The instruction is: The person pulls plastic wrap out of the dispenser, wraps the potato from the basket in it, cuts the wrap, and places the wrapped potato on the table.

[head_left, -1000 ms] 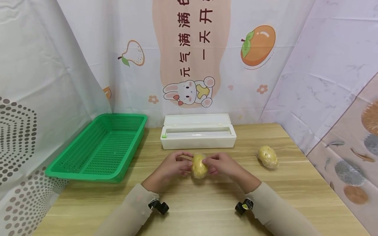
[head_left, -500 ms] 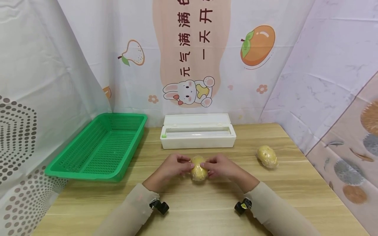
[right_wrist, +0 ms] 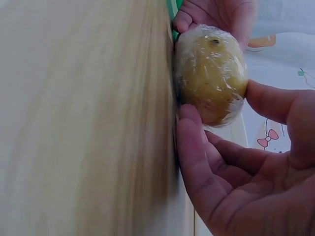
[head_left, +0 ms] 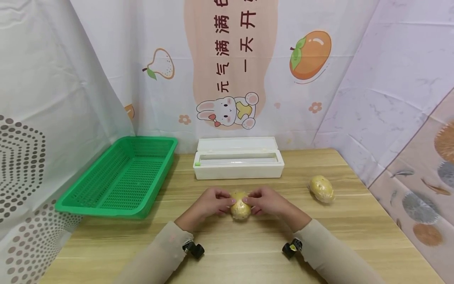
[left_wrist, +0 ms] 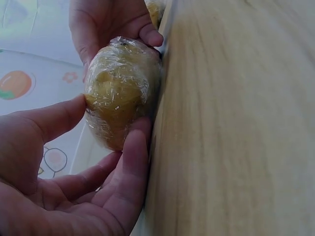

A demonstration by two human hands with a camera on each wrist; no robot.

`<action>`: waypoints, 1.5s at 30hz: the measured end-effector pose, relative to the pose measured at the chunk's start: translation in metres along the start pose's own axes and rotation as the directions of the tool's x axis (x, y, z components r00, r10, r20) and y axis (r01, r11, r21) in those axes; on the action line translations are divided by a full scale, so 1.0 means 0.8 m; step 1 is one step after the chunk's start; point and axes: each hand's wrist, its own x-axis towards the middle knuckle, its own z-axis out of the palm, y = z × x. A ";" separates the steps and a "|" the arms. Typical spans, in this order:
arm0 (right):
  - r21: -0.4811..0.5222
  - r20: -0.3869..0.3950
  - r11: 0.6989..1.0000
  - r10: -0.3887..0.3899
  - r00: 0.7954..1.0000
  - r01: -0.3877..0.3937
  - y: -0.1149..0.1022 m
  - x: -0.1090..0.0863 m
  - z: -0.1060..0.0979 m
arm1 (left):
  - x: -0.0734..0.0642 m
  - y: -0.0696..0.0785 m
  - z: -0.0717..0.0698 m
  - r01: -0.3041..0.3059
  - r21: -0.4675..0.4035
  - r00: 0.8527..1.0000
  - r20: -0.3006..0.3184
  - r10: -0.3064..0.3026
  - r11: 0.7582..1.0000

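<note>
A yellow potato (head_left: 240, 209) wrapped in clear plastic film is held between both hands at the middle of the table. My left hand (head_left: 214, 203) grips its left side, thumb on top and fingers low against it. On the opposite side my right hand (head_left: 265, 202) pinches it the same way. In the left wrist view the film on the potato (left_wrist: 118, 93) looks shiny and wrinkled. From the right wrist the potato (right_wrist: 211, 76) shows a dark spot near one end. A second wrapped potato (head_left: 321, 189) lies on the table to the right.
Behind the hands stands a white cling film box (head_left: 238, 171) with its lid raised and a roll inside. A green plastic basket (head_left: 156, 191) sits at the left. Printed cloth (head_left: 159, 102) hangs along the table's back and sides.
The held potato has shifted slightly toward the person and turned between the fingers. Both hands have moved a little nearer with it; the other potato, box and basket stay put.
</note>
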 end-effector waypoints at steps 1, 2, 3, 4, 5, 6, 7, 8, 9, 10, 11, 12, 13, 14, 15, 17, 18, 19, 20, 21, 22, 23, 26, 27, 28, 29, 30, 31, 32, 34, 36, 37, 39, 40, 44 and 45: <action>0.000 -0.005 1.000 0.007 1.000 -0.007 0.000 0.000 0.000 | 0.000 0.000 0.000 0.005 -0.012 1.000 0.001 -0.005 1.000; -0.001 -0.011 1.000 0.014 1.000 -0.014 0.000 0.000 0.000 | 0.001 0.000 0.001 0.012 -0.024 1.000 0.001 -0.012 1.000; -0.001 -0.016 1.000 0.021 1.000 -0.021 0.000 0.000 0.000 | 0.001 0.000 0.001 0.016 -0.029 1.000 0.001 -0.016 0.999; -0.001 -0.021 1.000 0.026 0.999 -0.026 0.000 0.000 0.000 | 0.001 0.000 0.001 0.018 -0.031 1.000 0.001 -0.018 0.999; -0.002 -0.027 1.000 0.030 0.999 -0.030 0.000 0.000 0.000 | 0.002 0.000 0.001 0.018 -0.027 1.000 0.001 -0.018 0.999; -0.003 -0.032 0.999 0.034 0.999 -0.034 -0.001 0.000 0.000 | 0.001 0.000 0.001 0.018 -0.022 1.000 -0.001 -0.018 1.000; -0.005 -0.036 0.999 0.035 0.999 -0.035 -0.001 0.000 0.000 | 0.001 0.001 0.000 0.018 -0.017 1.000 -0.001 -0.018 1.000; -0.010 -0.038 0.999 0.031 0.999 -0.031 -0.001 0.000 0.000 | 0.001 0.001 -0.001 0.018 -0.012 1.000 -0.001 -0.018 1.000; -0.017 -0.044 0.999 0.028 0.999 -0.029 -0.002 0.000 0.000 | 0.001 0.001 -0.001 0.020 -0.004 1.000 -0.002 -0.020 1.000; -0.029 -0.047 0.999 0.023 0.999 -0.025 -0.002 0.000 -0.001 | 0.001 0.002 -0.002 0.020 0.006 1.000 -0.004 -0.020 1.000; -0.043 -0.053 0.999 0.022 0.998 -0.025 -0.003 0.000 -0.002 | 0.000 0.003 -0.002 0.021 0.016 1.000 -0.006 -0.021 1.000; -0.055 -0.060 0.998 0.025 0.998 -0.028 -0.003 -0.001 -0.003 | -0.001 0.003 -0.003 0.025 0.021 1.000 -0.005 -0.025 0.999; -0.067 -0.071 0.997 0.025 0.997 -0.030 -0.003 -0.001 -0.005 | -0.001 0.004 -0.003 0.031 0.024 1.000 -0.004 -0.031 0.999; -0.083 -0.086 0.996 0.026 0.996 -0.033 -0.004 -0.001 -0.007 | -0.002 0.005 -0.003 0.040 0.028 0.999 -0.003 -0.040 0.999; -0.099 -0.102 0.994 0.027 0.994 -0.037 -0.005 -0.002 -0.009 | -0.003 0.006 -0.003 0.048 0.031 0.999 -0.001 -0.048 0.998; -0.137 -0.134 0.990 0.019 0.991 -0.038 -0.006 -0.006 -0.016 | -0.005 0.008 -0.004 0.067 0.026 0.998 0.007 -0.067 0.997; -0.163 -0.152 0.986 0.003 0.988 -0.028 -0.006 -0.008 -0.020 | -0.006 0.009 -0.004 0.077 0.021 0.997 0.013 -0.077 0.997; -0.202 -0.171 0.979 -0.019 0.985 -0.016 -0.007 -0.010 -0.025 | -0.007 0.009 -0.004 0.081 0.018 0.997 0.018 -0.081 0.997; -0.245 -0.190 0.970 -0.045 0.981 -0.003 -0.007 -0.013 -0.031 | -0.008 0.010 -0.003 0.081 0.015 0.996 0.023 -0.082 0.997; -0.289 -0.205 0.957 -0.075 0.976 0.013 -0.008 -0.017 -0.038 | -0.009 0.010 -0.003 0.082 0.008 0.996 0.029 -0.082 0.997; -0.332 -0.218 0.943 -0.108 0.970 0.030 -0.007 -0.020 -0.046 | -0.009 0.009 -0.003 0.081 0.003 0.996 0.034 -0.082 0.997; -0.376 -0.235 0.926 -0.140 0.962 0.043 -0.007 -0.025 -0.055 | -0.009 0.008 -0.002 0.079 0.001 0.996 0.038 -0.079 0.997; -0.486 -0.304 0.872 -0.225 0.926 0.053 -0.006 -0.040 -0.085 | -0.008 0.007 -0.001 0.075 -0.001 0.996 0.049 -0.075 0.997; -0.512 -0.326 0.858 -0.247 0.913 0.049 -0.004 -0.046 -0.096 | -0.008 0.007 0.000 0.075 0.003 0.996 0.053 -0.075 0.997; -0.530 -0.353 0.847 -0.260 0.899 0.038 -0.003 -0.052 -0.107 | -0.008 0.008 0.001 0.072 0.014 0.996 0.056 -0.072 0.997; -0.543 -0.382 0.840 -0.263 0.886 0.016 0.000 -0.059 -0.118 | -0.008 0.008 0.002 0.073 0.021 0.996 0.058 -0.074 0.997; -0.557 -0.410 0.831 -0.268 0.872 -0.006 0.003 -0.065 -0.129 | -0.008 0.009 0.003 0.075 0.028 0.995 0.059 -0.076 0.997; -0.567 -0.432 0.823 -0.268 0.861 -0.028 0.006 -0.071 -0.139 | -0.008 0.010 0.004 0.076 0.036 0.995 0.060 -0.078 0.996; -0.570 -0.450 0.820 -0.261 0.854 -0.049 0.010 -0.076 -0.149 | -0.007 0.011 0.004 0.078 0.043 0.995 0.060 -0.081 0.996; -0.556 -0.477 0.825 -0.223 0.850 -0.095 0.020 -0.086 -0.168 | -0.006 0.013 0.006 0.085 0.053 0.995 0.054 -0.088 0.995; -0.548 -0.488 0.827 -0.190 0.852 -0.129 0.032 -0.095 -0.186 | -0.005 0.014 0.008 0.089 0.057 0.995 0.049 -0.092 0.994; -0.538 -0.490 0.830 -0.169 0.855 -0.144 0.038 -0.099 -0.194 | -0.005 0.015 0.008 0.092 0.056 0.994 0.047 -0.095 0.994; -0.503 -0.489 0.847 -0.115 0.865 -0.171 0.050 -0.106 -0.207 | -0.003 0.015 0.009 0.094 0.052 0.994 0.048 -0.096 0.994; -0.482 -0.486 0.857 -0.089 0.869 -0.182 0.055 -0.109 -0.213 | -0.003 0.015 0.010 0.092 0.051 0.994 0.049 -0.095 0.994; -0.367 -0.468 0.908 0.008 0.884 -0.203 0.073 -0.116 -0.228 | -0.001 0.015 0.011 0.091 0.031 0.995 0.048 -0.092 0.995; -0.328 -0.457 0.922 0.034 0.889 -0.204 0.076 -0.117 -0.231 | -0.001 0.015 0.011 0.090 0.027 0.995 0.047 -0.091 0.996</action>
